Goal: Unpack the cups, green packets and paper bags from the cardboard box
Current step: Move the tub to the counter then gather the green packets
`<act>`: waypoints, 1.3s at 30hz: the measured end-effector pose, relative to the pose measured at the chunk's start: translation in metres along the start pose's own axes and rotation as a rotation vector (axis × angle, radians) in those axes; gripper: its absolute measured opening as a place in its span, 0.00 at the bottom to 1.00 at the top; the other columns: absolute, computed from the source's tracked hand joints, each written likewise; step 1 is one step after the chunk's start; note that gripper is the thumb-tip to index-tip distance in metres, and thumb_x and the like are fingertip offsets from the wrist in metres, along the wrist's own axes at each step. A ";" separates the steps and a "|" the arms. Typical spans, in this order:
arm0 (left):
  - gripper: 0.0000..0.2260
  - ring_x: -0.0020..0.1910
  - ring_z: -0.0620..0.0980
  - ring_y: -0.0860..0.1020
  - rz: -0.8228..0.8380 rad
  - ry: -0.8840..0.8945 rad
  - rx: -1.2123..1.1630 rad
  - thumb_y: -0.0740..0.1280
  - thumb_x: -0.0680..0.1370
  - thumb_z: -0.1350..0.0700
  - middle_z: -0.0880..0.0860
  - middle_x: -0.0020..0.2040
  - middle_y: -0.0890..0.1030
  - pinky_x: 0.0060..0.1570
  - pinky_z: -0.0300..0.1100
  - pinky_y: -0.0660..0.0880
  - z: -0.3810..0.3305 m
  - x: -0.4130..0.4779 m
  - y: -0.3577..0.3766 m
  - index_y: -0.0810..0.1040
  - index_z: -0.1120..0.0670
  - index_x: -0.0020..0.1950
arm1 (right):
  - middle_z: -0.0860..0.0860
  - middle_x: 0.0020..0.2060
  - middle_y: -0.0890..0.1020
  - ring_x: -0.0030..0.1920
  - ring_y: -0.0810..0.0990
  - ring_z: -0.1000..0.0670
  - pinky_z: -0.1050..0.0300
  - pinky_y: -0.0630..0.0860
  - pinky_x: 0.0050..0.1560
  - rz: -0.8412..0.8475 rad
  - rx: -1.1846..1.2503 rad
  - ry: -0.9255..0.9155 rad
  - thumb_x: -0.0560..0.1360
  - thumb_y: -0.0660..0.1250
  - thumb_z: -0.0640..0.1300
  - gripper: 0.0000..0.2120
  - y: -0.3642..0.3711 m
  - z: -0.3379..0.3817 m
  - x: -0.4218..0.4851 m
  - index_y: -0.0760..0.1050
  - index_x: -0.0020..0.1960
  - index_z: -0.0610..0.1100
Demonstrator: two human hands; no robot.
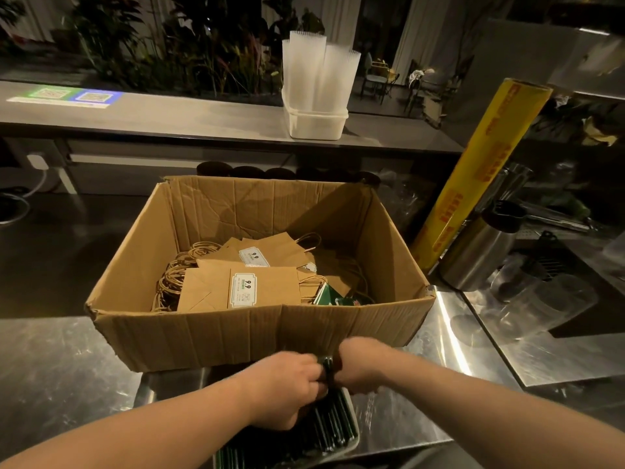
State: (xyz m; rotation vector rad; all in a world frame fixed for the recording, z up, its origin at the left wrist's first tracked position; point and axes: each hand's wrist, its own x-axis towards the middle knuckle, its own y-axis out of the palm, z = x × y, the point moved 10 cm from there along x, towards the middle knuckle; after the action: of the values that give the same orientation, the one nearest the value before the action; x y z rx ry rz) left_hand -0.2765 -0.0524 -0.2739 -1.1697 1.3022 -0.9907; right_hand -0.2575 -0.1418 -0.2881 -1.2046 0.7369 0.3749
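Gripping a bundle of green packets (334, 422) over a white tray (355, 443) at the counter's (67, 367) near edge, we are clamping the left hand (287, 387) and right hand (358, 367) on it, nearly touching. Paper bags (236, 289) and a few more packets are lying in the cardboard box (220, 336); we are judging the unpacking roughly half done.

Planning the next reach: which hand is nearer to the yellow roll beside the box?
Right. The right hand sits below-left of the yellow roll, in front of the box; the left hand, gripping green packets, is farther left.
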 end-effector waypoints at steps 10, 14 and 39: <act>0.05 0.41 0.47 0.74 -0.711 -0.460 -0.339 0.64 0.78 0.57 0.48 0.41 0.77 0.41 0.43 0.75 0.121 -0.004 -0.172 0.80 0.54 0.47 | 0.49 0.41 0.82 0.39 0.81 0.55 0.63 0.77 0.35 -0.429 0.242 -0.206 0.81 0.68 0.46 0.05 -0.220 0.031 -0.037 0.80 0.49 0.46; 0.11 0.47 0.49 0.78 -0.377 -0.886 -0.798 0.64 0.81 0.59 0.51 0.50 0.79 0.42 0.41 0.77 0.196 0.025 -0.101 0.79 0.51 0.61 | 0.47 0.46 0.83 0.45 0.84 0.49 0.58 0.83 0.41 -0.429 0.284 -0.101 0.81 0.67 0.41 0.03 -0.217 -0.005 0.036 0.78 0.51 0.48; 0.18 0.56 0.54 0.79 0.053 -1.115 -1.501 0.73 0.77 0.53 0.55 0.59 0.78 0.45 0.42 0.79 0.194 0.074 0.038 0.72 0.48 0.64 | 0.48 0.52 0.80 0.55 0.79 0.46 0.52 0.77 0.53 0.101 -0.040 -0.068 0.77 0.74 0.45 0.09 -0.091 -0.061 0.161 0.79 0.55 0.47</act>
State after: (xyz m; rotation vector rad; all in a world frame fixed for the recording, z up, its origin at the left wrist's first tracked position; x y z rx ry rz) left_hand -0.0826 -0.1050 -0.3405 -2.2193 0.9349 0.9527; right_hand -0.1042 -0.2479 -0.3452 -1.1897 0.7356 0.5140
